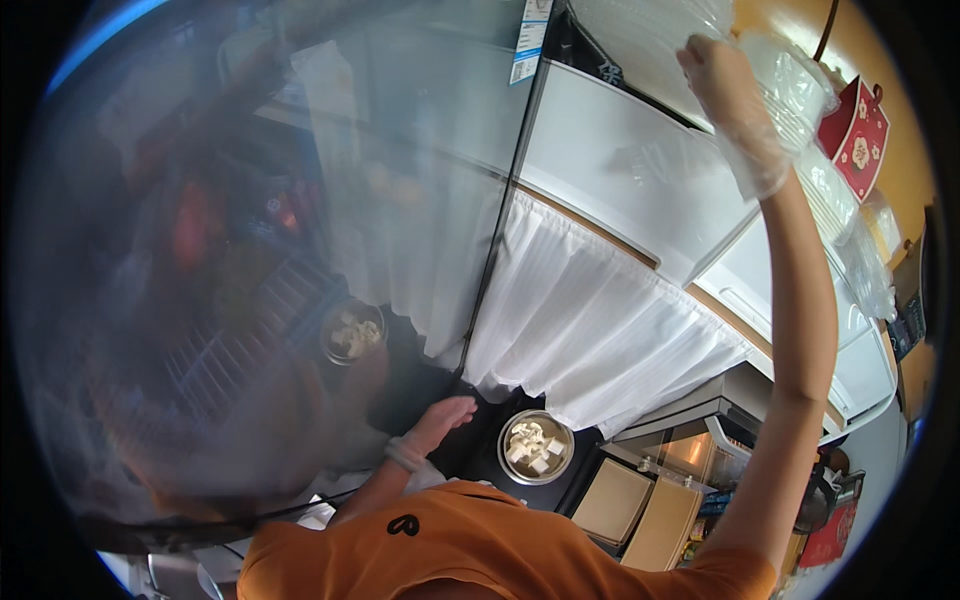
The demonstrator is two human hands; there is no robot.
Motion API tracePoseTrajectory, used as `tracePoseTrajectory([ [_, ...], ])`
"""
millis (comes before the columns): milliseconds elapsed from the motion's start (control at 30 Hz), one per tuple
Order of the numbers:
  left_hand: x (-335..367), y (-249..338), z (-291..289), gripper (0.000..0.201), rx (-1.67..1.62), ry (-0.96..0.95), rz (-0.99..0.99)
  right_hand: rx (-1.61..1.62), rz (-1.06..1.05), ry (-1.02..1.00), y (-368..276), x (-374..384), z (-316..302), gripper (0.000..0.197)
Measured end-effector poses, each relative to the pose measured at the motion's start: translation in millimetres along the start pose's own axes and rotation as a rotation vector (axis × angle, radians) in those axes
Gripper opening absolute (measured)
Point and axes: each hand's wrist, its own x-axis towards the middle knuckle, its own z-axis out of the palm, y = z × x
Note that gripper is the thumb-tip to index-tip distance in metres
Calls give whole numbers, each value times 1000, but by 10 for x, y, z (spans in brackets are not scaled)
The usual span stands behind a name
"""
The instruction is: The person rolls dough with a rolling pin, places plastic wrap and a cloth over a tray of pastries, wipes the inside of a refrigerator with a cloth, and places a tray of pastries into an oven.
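Note:
My right hand, in a thin clear plastic glove, is raised at the upper right. Its fingers are curled closed beside translucent plastic wrapping; whatever they hold is hidden. My left hand hovers low in the middle, also in a clear glove bunched at the wrist. Its fingers are stretched out and hold nothing visible. Just right of it, a round metal bowl stands on a dark surface. White blocks and pale, irregular pieces lie in the bowl.
A large glossy panel fills the left side and mirrors the bowl. White drawers rise ahead, above a white curtain. Bagged packages and a red flowered box sit at upper right. Tan boards lie right of the bowl.

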Motion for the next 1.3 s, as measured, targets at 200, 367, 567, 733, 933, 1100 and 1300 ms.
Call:
tracePoseTrajectory([
  [200, 213, 226, 292, 40, 37, -171, 116, 7, 67, -176, -209, 226, 537, 20],
  [367, 35, 100, 308, 40, 38, -161, 159, -96, 3, -164, -168, 240, 820, 19],
  [567, 146, 280, 303, 31, 54, -132, 299, 132, 167, 160, 292, -151, 132, 15],
  [733, 373, 1489, 1081, 30, 219, -194, 679, 108, 3, 307, 361, -388, -13, 19],
  [933, 367, 3049, 1808, 33, 519, 74, 1429, 498, 275, 575, 634, -783, -525, 21],
  [1100, 490, 3572, 2088, 39, 597, 154, 1628, 410, 97, 666, 1020, -1021, -889, 21],
  [1300, 549, 3417, 2091, 38, 595, 129, 1577, 250, 29, 736, 1136, -930, -1249, 22],
])
